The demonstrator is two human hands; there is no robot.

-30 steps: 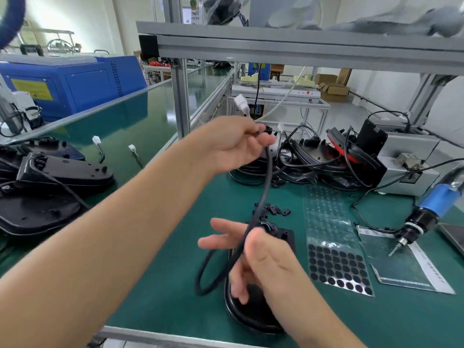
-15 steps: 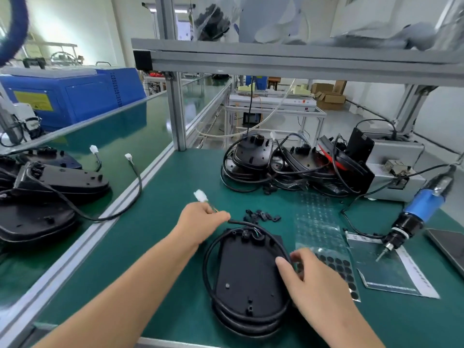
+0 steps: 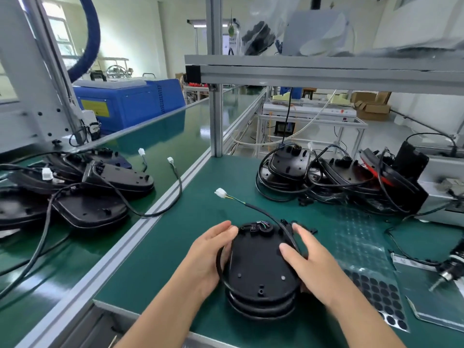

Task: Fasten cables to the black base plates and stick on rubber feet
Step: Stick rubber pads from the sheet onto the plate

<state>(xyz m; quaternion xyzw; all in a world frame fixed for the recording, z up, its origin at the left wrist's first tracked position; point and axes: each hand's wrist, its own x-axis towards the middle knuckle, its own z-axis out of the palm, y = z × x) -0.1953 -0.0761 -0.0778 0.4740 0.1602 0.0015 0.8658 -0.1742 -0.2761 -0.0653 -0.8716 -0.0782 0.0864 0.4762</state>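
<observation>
Green anti-static bench mat (image 3: pixel 190 222) under an aluminium-frame shelf, factory floor behind. Base plate (image 3: pixel 261 262) lies underside up at the near centre of the mat, apparently on top of one or two more plates stacked beneath it.

Left hand (image 3: pixel 211 252): fingers curved round the plate's left edge and the cable loop there. Right hand (image 3: pixel 308 259): fingers fairly straight, laid against the right edge, thumb resting on the plate's top face. Reads as steadying or squaring the plate rather than lifting it.

Cable (image 3: pixel 266 214) is coiled round the plate rim; free end runs up-left to a white connector (image 3: pixel 221 192) lying on the mat.

Progress (judgement): cable on this plate looks routed and seated near the top fitting; whether it is fully clamped cannot be told. No rubber feet seen on the plate face yet. Sheet of black rubber feet (image 3: pixel 381 295) lies just right of the plate, partly used. Electric screwdriver (image 3: pixel 449 270) at far right. Pile of plates with cables (image 3: pixel 339 177) behind; another pile (image 3: pixel 88 187) on the left conveyor
</observation>
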